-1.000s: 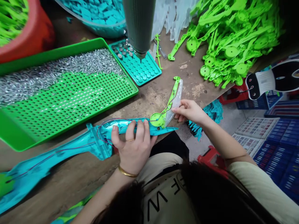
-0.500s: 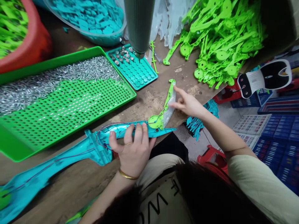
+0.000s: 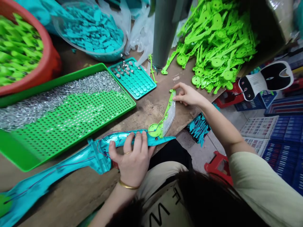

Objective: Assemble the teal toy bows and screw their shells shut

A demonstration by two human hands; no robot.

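Note:
A long turquoise plastic toy shell point(image 3: 75, 160) with thin red-violet wires lies along the table's near edge. My left hand point(image 3: 133, 157) is wrapped over its right part, fingertips on the far side and thumb spread to the left. From the shell's right end rises a curved lime-green plastic arm point(image 3: 155, 129), its round end resting on the shell and a wire along it. A translucent plastic piece point(image 3: 169, 119) sits against the arm's right side. My right hand point(image 3: 187, 95) pinches the upper tip of the green arm and clear piece between thumb and forefinger.
A green perforated tray point(image 3: 90, 116) of screws lies left, beside a turquoise tray point(image 3: 139, 83) with metal discs. A dark hanging screwdriver point(image 3: 165, 37) stands above the table. Behind are a lime-green parts heap point(image 3: 220, 47), a bowl point(image 3: 104, 56) of turquoise pieces and a red tub point(image 3: 50, 63).
My right hand has gone from a pointing forefinger against the green arm to a pinch at its upper tip. My left hand keeps its hold. The view has shifted slightly.

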